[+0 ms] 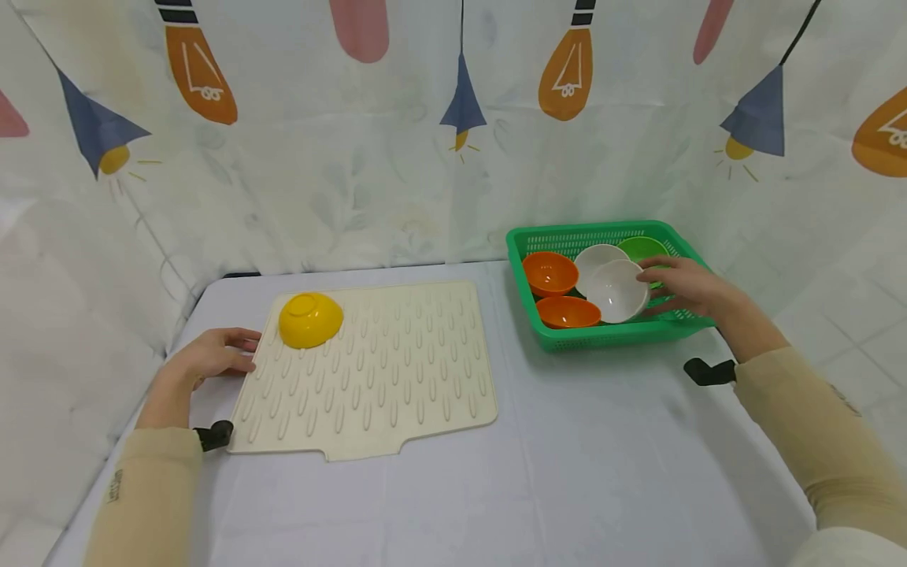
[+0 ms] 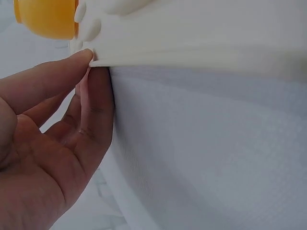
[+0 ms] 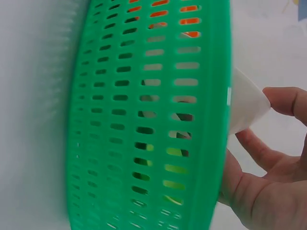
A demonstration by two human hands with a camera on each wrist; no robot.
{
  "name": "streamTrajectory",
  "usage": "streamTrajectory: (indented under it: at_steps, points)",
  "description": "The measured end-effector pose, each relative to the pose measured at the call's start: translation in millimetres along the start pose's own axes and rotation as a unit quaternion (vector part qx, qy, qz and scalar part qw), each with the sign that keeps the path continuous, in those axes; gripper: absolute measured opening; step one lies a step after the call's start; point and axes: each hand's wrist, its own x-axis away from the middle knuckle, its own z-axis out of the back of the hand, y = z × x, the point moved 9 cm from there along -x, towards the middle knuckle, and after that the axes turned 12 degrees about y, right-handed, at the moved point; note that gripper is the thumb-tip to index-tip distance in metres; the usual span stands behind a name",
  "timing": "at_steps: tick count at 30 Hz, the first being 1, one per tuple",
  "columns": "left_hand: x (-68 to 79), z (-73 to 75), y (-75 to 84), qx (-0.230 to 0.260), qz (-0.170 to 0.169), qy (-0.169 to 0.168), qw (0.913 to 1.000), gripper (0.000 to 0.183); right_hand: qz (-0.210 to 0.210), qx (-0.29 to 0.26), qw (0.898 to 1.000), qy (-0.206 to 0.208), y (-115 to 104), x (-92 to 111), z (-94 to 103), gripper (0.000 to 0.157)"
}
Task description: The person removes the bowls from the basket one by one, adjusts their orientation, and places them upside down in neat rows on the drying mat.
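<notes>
My left hand (image 1: 218, 352) is at the left edge of a cream draining mat (image 1: 418, 354) with raised ridges. In the left wrist view the thumb lies on the mat's edge with fingers under it, pinching it. A yellow bowl (image 1: 310, 320) rests upside down on the mat's far left corner. Over the green basket (image 1: 602, 339), my right hand (image 1: 683, 285) holds a white bowl (image 1: 619, 291) by its right rim. That bowl tilts inside the basket, overlapping another white bowl (image 1: 595, 256). The basket wall hides its lower part in the right wrist view.
Two orange bowls (image 1: 550, 273) sit at the basket's left side, and a green bowl (image 1: 643, 248) at its back right. A white cloth covers the table (image 1: 567, 472). Behind it hangs a curtain (image 1: 397, 173) printed with lamps.
</notes>
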Motion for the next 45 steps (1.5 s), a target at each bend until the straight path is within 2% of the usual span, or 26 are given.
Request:
streamTrajectory:
  at_steps: [9, 12, 16, 21, 25, 28, 31, 35, 39, 45]
  points:
    - [-1.8, 2.4, 4.5, -0.001, 0.000, -0.006, 1.0000, 0.072, 0.008, -0.045, 0.999, 0.020, -19, 11, 18.4, 0.075]
    - [-1.4, 3.2, 5.0, -0.007, 0.004, -0.004, 1.0000, 0.072, 0.003, -0.087, 0.996, 0.011, -27, 16, 17.9, 0.080]
    - [-1.1, 3.6, 4.8, -0.008, 0.005, -0.001, 1.0000, 0.071, -0.012, -0.157, 0.987, -0.006, -36, 19, 8.6, 0.080]
    - [0.1, 3.9, 8.3, -0.007, -0.001, 0.003, 1.0000, 0.071, -0.013, -0.211, 0.977, -0.021, -48, 19, -13.6, 0.073]
    - [1.2, 3.6, 10.6, -0.007, -0.006, 0.006, 0.9999, 0.071, -0.009, -0.233, 0.972, -0.028, -56, 19, -35.6, 0.056]
    - [1.9, 1.9, 9.7, -0.005, -0.006, 0.004, 1.0000, 0.070, -0.002, -0.245, 0.968, -0.048, -61, 21, -55.2, 0.045]
    - [2.0, 0.0, 7.2, -0.006, -0.003, 0.003, 1.0000, 0.070, 0.000, -0.254, 0.965, -0.070, -66, 22, -75.4, 0.040]
    - [1.4, -1.0, 4.4, -0.009, 0.001, 0.006, 0.9999, 0.069, 0.003, -0.275, 0.957, -0.091, -72, 22, -99.5, 0.040]
    - [2.4, -1.0, 4.3, -0.008, 0.000, 0.006, 0.9999, 0.069, 0.009, -0.290, 0.951, -0.110, -81, 21, -119.9, 0.048]
    - [5.2, -1.0, 5.4, 0.000, 0.003, 0.005, 1.0000, 0.069, 0.002, -0.284, 0.949, -0.135, -88, 22, -148.3, 0.054]
